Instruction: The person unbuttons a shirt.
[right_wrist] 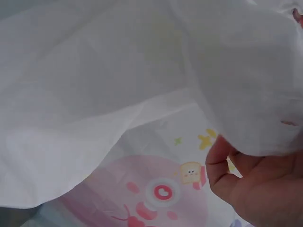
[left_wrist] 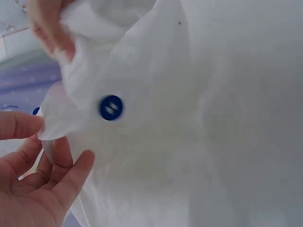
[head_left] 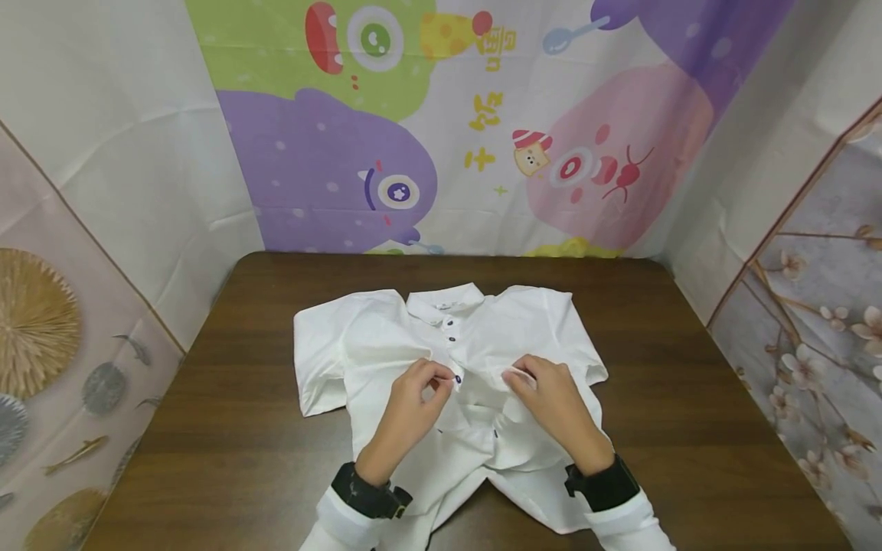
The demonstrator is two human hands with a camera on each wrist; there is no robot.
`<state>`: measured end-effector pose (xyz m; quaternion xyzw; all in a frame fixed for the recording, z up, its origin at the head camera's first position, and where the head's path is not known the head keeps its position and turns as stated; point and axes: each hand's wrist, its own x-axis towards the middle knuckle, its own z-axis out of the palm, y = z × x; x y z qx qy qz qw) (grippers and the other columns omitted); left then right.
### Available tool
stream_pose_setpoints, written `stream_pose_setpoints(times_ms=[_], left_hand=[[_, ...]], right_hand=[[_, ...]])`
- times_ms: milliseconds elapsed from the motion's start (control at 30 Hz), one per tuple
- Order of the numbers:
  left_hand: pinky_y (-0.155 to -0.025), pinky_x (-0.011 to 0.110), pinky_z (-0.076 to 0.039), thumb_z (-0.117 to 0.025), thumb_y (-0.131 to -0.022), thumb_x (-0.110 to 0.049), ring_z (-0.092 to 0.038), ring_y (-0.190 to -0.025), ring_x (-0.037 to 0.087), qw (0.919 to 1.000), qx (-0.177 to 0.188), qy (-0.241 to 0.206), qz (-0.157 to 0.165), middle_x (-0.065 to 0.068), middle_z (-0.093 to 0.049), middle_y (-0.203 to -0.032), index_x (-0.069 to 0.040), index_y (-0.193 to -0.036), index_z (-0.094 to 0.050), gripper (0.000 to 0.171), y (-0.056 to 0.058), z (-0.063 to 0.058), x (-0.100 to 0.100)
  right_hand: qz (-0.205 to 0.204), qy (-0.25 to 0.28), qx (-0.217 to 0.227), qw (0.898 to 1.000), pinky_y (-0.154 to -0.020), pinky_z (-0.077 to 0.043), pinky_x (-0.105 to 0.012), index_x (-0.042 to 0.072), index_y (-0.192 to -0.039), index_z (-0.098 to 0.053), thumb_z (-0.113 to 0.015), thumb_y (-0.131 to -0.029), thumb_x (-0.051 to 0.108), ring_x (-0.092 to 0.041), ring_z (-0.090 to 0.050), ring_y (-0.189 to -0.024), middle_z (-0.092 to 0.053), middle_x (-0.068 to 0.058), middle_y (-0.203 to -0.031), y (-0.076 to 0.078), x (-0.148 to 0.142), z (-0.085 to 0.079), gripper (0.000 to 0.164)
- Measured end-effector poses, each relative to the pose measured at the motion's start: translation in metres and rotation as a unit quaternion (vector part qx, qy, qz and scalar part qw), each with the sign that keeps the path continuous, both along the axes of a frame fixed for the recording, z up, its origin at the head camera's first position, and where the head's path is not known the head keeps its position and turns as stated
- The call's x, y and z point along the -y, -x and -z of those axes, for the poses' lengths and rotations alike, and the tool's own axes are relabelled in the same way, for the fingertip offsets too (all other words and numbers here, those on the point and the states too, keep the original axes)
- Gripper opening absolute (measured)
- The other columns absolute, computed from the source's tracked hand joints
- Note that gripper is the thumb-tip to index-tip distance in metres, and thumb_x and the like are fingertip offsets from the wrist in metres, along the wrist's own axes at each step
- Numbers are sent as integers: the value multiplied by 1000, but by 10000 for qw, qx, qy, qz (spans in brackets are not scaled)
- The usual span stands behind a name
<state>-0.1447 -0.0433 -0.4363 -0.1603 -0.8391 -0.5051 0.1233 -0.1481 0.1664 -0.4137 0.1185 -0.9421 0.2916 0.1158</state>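
A white short-sleeved shirt (head_left: pixel 386 337) with a collar and dark blue buttons lies spread on the brown table, collar at the far side. My left hand (head_left: pixel 416 394) pinches one front edge of it between thumb and fingers, beside a blue button (head_left: pixel 458 379). Opposite, my right hand (head_left: pixel 554 394) pinches the other front panel, lifting the cloth. Between the hands the front gapes, while two buttons near the collar (head_left: pixel 444 304) sit closed up. A lower blue button (left_wrist: pixel 111 108) shows large in the left wrist view. In the right wrist view, a buttonhole slit (right_wrist: pixel 289 123) lies above the right hand.
The dark wood table (head_left: pixel 248 337) reaches to a cartoon-printed cloth (head_left: pixel 455 214) hanging at the back. Patterned panels stand at left and right. Black bands (head_left: pixel 368 490) circle both wrists over white sleeves.
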Motion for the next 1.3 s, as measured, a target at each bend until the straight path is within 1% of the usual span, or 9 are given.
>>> stream_pose_setpoints(times_ms=[100,267,433,600,733,900,1000,1200,1300], left_hand=[[-74,30,-50,-60,-83,-4,-59,-77,13,9997,229,-8,98,2,-60,-85,-10,-85,-65,8,-5,5,2],[-78,28,-52,-60,-83,-3,-60,-80,13,9986,458,-46,265,1,-59,-87,-10,-84,-64,8,-11,16,4],[-76,28,-53,-61,-84,-2,-60,-80,14,9978,491,-232,386,2,-58,-87,-7,-85,-65,7,-15,24,5],[-77,24,-52,-62,-83,1,-59,-82,14,9927,909,-664,431,3,-58,-87,-8,-84,-66,9,-18,27,3],[-78,24,-52,-64,-82,3,-60,-84,16,9900,1080,-848,338,4,-60,-88,-6,-83,-66,10,-20,26,1],[-79,30,-53,-63,-80,7,-61,-84,22,9891,1120,-911,285,10,-61,-88,0,-82,-66,8,-22,24,-1],[-81,31,-53,-64,-80,5,-61,-85,19,9897,1113,-835,342,7,-62,-88,-3,-83,-67,9,-22,22,-1],[-79,31,-53,-66,-83,-5,-62,-82,14,9966,504,-478,438,0,-64,-85,-9,-83,-69,4,-19,18,0],[-75,28,-53,-66,-84,-8,-62,-79,13,9980,216,-297,508,0,-65,-83,-8,-83,-69,3,-17,15,-1]], right_hand=[[79,-260,194,9994,-72,-49,-40,10,-93,-67,-66,-85,16,-24,-65,-77,-70,-7,-83,-3,-5,7,10],[36,-660,405,9970,-73,-46,-44,11,-113,-63,-63,-84,9,-27,-63,-83,-68,-9,-86,-4,-6,16,29],[-414,-861,-54,9954,-67,-38,-35,17,-118,-64,-59,-80,-2,-26,-55,-85,-60,-7,-94,2,9,17,43],[-832,-1247,-448,9877,-67,-34,-32,21,-123,-62,-69,-80,14,-24,-50,-88,-56,-7,-105,6,29,20,44],[-731,-1773,-630,9794,-68,-37,-34,16,-117,-64,-72,-79,27,-24,-51,-87,-58,-7,-101,10,44,26,41],[-511,-2119,-922,9716,-65,-38,-35,12,-101,-69,-70,-80,24,-24,-55,-80,-62,-6,-89,17,51,34,24],[-563,-2080,-971,9717,-62,-37,-34,11,-93,-71,-69,-81,20,-23,-58,-74,-65,-4,-81,21,52,38,15],[-882,-1854,-926,9743,-60,-40,-34,9,-88,-71,-67,-83,15,-20,-66,-71,-71,-5,-78,27,51,42,8],[-929,-1818,-1027,9735,-59,-42,-36,9,-77,-68,-68,-82,12,-20,-64,-63,-68,-5,-68,30,50,42,5]])
